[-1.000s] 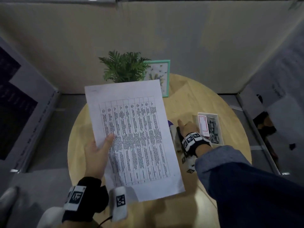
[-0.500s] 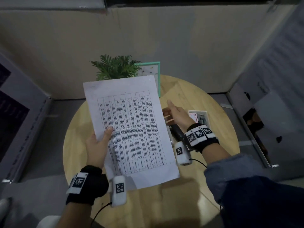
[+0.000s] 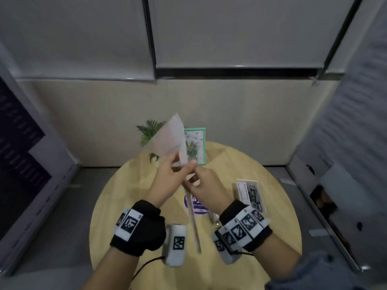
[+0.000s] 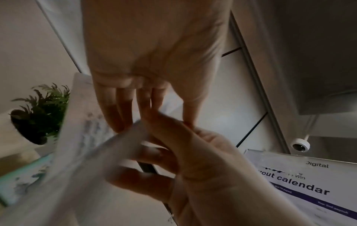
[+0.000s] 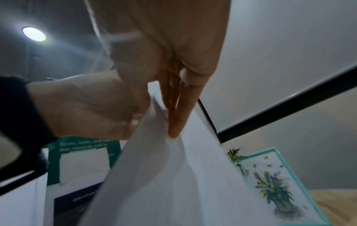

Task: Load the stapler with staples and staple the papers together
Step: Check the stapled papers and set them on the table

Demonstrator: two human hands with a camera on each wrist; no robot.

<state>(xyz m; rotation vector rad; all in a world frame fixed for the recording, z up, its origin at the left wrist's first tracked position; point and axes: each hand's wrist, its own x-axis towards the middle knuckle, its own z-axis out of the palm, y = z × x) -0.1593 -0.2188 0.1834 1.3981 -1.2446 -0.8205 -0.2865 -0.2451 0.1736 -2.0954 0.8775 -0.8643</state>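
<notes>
Both hands meet on the papers (image 3: 174, 141), raised nearly edge-on above the round bench (image 3: 117, 197). The left hand (image 3: 167, 181) pinches the sheets, thumb on one face and straight fingers on the other. The right hand (image 3: 206, 190) takes the same edge, its fingers (image 5: 176, 116) flat against the paper; something dark and slim shows between its fingers, though whether that is the stapler I cannot tell. An open box of staples (image 3: 251, 194) lies on the bench just beside the right wrist. Behind the papers stand a small green plant (image 3: 147, 132) and a teal-framed flower picture (image 3: 196, 147).
</notes>
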